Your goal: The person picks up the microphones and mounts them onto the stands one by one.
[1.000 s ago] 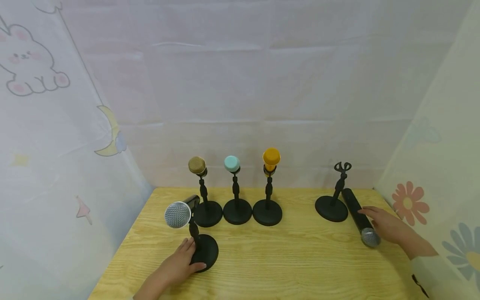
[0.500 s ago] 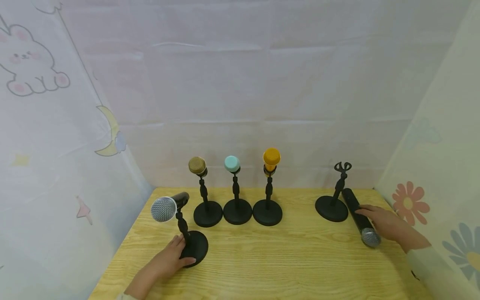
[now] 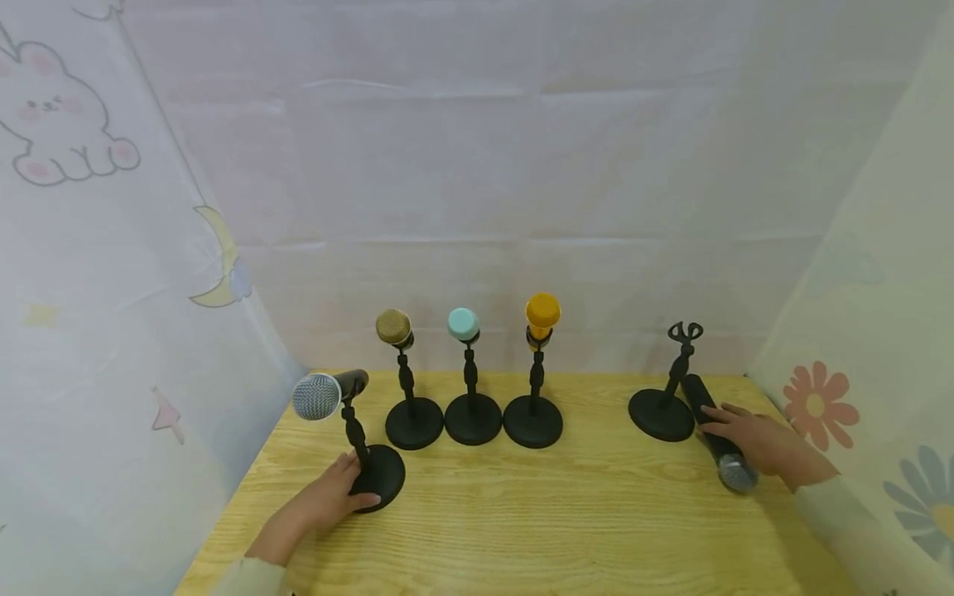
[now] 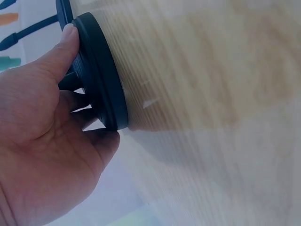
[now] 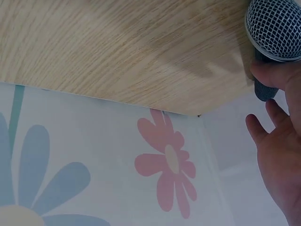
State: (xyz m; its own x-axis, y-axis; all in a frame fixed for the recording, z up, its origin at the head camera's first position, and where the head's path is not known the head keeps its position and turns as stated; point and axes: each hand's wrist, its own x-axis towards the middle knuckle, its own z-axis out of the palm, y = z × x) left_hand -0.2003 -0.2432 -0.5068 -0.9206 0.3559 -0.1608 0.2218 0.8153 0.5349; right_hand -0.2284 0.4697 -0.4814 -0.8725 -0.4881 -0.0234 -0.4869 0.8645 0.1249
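My left hand (image 3: 324,501) grips the round black base (image 4: 101,75) of a microphone stand at the table's left, thumb over the top and fingers round its edge. That stand bears a microphone with a silver mesh head (image 3: 317,397), tilted toward the left front. At the right, my right hand (image 3: 760,443) lies over the handle of a black microphone (image 3: 734,472) resting on the table. In the right wrist view its thumb crosses the handle just below the mesh head (image 5: 275,30), while the other fingers extend loosely. An unloaded stand (image 3: 663,414) with a forked clip stands just left of this microphone.
Along the back of the wooden table (image 3: 522,521) stand a gold microphone (image 3: 393,327), a mint one (image 3: 464,324) and an orange one (image 3: 543,310), each on its black stand. Printed cloth walls (image 3: 477,165) enclose the back and sides.
My left hand has moved the silver-headed microphone's stand leftward and farther back. My right hand has shifted slightly left, farther over the lying microphone's handle, which stays in place.
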